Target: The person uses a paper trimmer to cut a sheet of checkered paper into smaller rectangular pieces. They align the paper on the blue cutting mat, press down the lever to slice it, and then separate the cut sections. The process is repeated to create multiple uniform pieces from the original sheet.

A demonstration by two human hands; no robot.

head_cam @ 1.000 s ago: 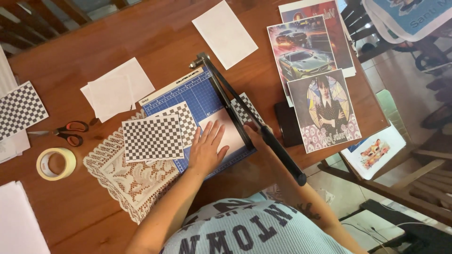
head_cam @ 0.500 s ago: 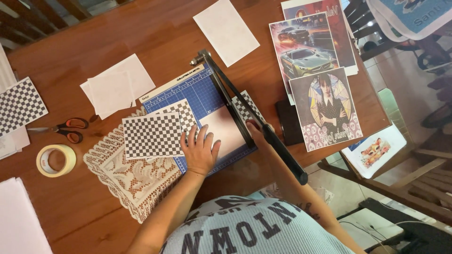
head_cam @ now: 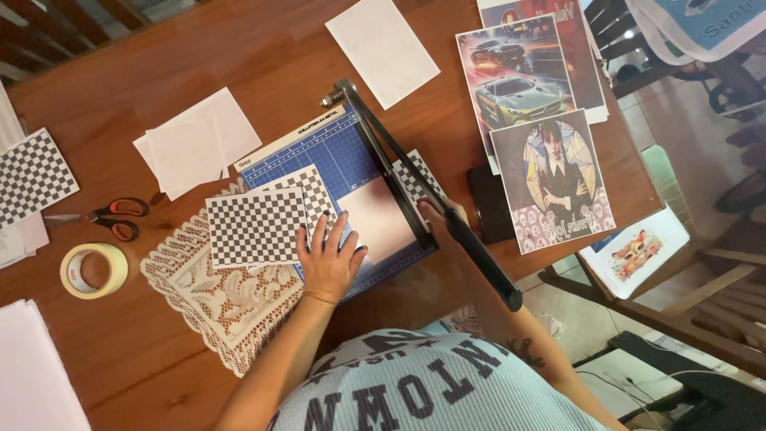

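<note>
A paper guillotine with a blue gridded bed (head_cam: 335, 152) lies in the middle of the wooden table. Its black blade arm (head_cam: 383, 152) is down across the bed. My right hand (head_cam: 439, 214) grips the arm just above its long black handle (head_cam: 487, 267). My left hand (head_cam: 327, 255) lies flat with fingers spread on the bed, across the edge of two black-and-white checkered sheets (head_cam: 255, 227) and a pale sheet (head_cam: 383, 219). A checkered offcut (head_cam: 415, 179) shows on the far side of the blade.
A cream lace doily (head_cam: 215, 295) lies under the cutter's left side. Orange-handled scissors (head_cam: 112, 217) and a tape roll (head_cam: 93, 270) sit left. White sheets (head_cam: 191, 144), a car print (head_cam: 515, 88), a portrait print (head_cam: 558, 183) and a black block (head_cam: 488, 203) surround the cutter.
My left hand has slid a little to the left, off the pale sheet toward the checkered sheets. My right hand stays on the blade arm.
</note>
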